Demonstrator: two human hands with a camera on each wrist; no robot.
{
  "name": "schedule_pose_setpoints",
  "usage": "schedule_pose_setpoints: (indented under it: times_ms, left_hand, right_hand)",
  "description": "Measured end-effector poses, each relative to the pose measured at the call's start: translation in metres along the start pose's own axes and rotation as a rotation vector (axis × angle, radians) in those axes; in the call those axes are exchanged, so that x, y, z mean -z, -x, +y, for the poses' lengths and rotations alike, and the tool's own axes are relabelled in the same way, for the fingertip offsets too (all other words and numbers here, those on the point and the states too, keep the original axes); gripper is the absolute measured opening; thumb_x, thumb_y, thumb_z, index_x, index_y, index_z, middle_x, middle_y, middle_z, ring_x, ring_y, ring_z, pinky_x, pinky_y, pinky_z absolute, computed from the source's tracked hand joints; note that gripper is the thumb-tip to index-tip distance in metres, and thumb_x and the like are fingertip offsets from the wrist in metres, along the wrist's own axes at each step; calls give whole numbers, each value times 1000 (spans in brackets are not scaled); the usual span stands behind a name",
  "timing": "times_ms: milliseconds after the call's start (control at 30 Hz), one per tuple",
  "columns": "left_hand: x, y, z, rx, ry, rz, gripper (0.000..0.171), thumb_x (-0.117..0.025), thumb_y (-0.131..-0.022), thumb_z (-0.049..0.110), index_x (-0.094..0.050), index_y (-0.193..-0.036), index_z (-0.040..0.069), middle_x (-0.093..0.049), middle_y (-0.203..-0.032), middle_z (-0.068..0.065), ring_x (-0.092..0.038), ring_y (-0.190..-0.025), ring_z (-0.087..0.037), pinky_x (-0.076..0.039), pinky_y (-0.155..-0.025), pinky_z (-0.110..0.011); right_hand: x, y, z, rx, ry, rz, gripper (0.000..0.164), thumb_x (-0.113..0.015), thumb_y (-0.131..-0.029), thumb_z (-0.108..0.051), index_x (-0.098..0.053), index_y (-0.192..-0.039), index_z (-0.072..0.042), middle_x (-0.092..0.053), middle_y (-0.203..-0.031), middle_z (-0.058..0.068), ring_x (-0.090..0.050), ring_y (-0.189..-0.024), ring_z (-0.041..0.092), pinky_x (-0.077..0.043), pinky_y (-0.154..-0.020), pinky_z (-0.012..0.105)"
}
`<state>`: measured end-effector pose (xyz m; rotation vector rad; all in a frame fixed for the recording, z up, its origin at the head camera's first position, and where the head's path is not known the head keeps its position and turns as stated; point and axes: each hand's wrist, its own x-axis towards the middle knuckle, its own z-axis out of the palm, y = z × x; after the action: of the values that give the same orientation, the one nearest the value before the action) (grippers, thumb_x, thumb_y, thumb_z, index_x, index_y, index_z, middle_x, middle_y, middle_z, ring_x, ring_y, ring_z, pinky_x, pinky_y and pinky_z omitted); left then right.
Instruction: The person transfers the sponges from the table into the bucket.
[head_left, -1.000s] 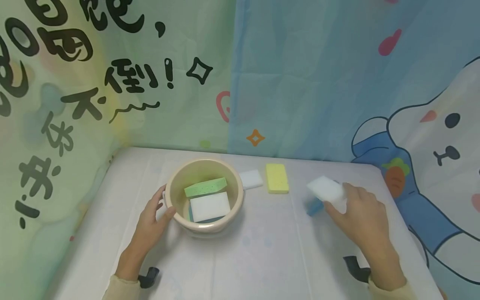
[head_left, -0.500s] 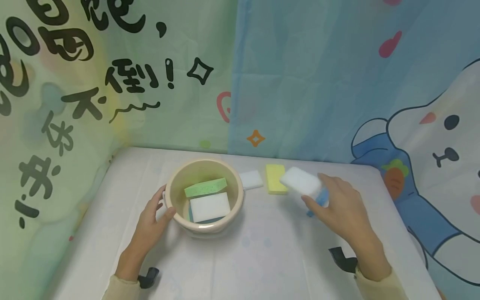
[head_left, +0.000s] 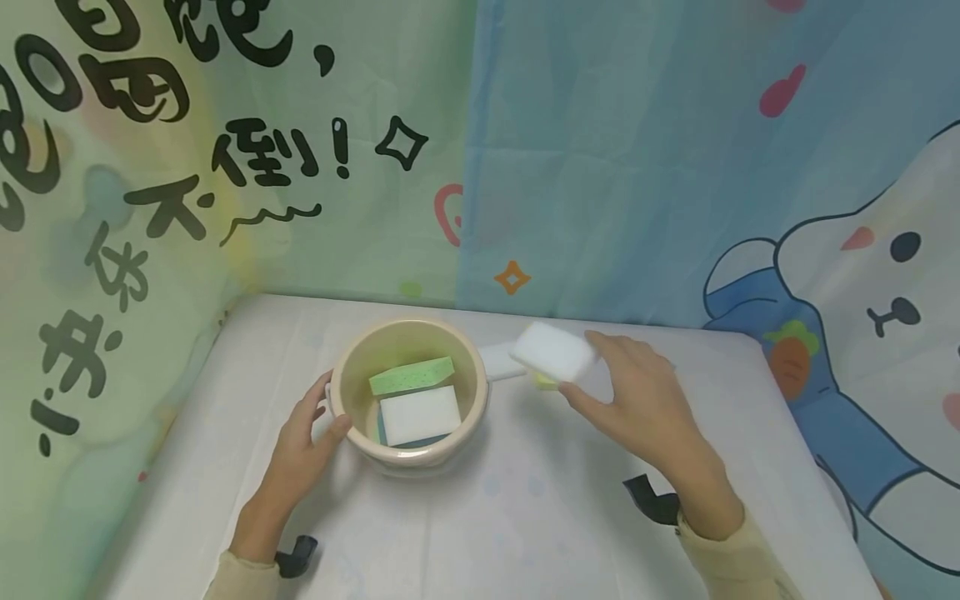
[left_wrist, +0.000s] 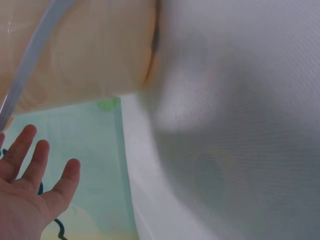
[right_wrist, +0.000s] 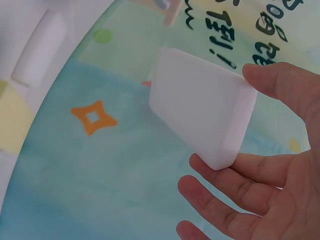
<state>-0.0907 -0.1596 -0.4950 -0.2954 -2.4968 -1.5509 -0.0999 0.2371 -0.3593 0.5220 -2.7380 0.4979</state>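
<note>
A cream bucket (head_left: 352, 425) stands on the table. In it lie a green sponge (head_left: 411, 377) and a white sponge block (head_left: 420, 414), with a blue edge showing beneath. At the bucket's left side my left hand (head_left: 303, 454) rests its thumb on the rim; in the left wrist view its visible fingers are loosely straight and spread beside the bucket's pale handle strip (left_wrist: 35, 50). My right hand (head_left: 645, 400) pinches another white sponge block (head_left: 553, 352) between thumb and fingers, raised above the table. Under it a yellow sponge (head_left: 546, 382) shows only its near edge.
Right behind the bucket's right side lies one more white block (head_left: 501, 361), partly covered by the held one. A printed cloth (head_left: 600, 167) hangs along the table's back edge. A black strap (head_left: 651, 500) sticks out at my right wrist.
My right hand has carried the white sponge block leftward, over the yellow sponge. The blue sponge on the right is now hidden behind that hand. My left hand and the bucket stay put.
</note>
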Motion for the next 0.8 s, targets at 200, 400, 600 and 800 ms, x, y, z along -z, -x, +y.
schedule_pose_setpoints:
  times_ms: [200,400,600,800]
  left_hand:
    - [1,0,-1,-16,6,2,63,-62,-100,22,-35,-155,10,-38,-156,-12,-32,-144,-32,-37,-111,-57]
    - [1,0,-1,0,-8,0,63,-62,-99,18,-35,-155,10,-38,-156,-12,-33,-144,-33,-37,-111,-56]
    - [1,-1,-1,-11,-2,3,63,-62,-99,20,-35,-155,10,-38,-156,-12,-32,-144,-32,-37,-111,-57]
    - [0,-1,-2,-14,-3,0,63,-62,-99,19,-35,-155,10,-39,-156,-12,-33,-144,-32,-37,-110,-58]
  right_hand:
    - [-5,-12,-10,52,-24,-9,67,-80,-82,-34,-58,-131,6,-65,-121,21,-59,-107,39,-49,-81,58]
    - [-11,-21,-24,114,-54,6,65,-81,-82,-33,-59,-130,5,-66,-118,20,-60,-105,37,-49,-79,55]
    - [-19,-31,-39,165,-82,-31,64,-81,-83,-32,-58,-131,4,-66,-120,17,-60,-106,35,-50,-81,54]
    - [-26,-40,-52,168,-86,-119,71,-77,-86,-39,-54,-139,2,-64,-126,16,-58,-113,34,-49,-90,55]
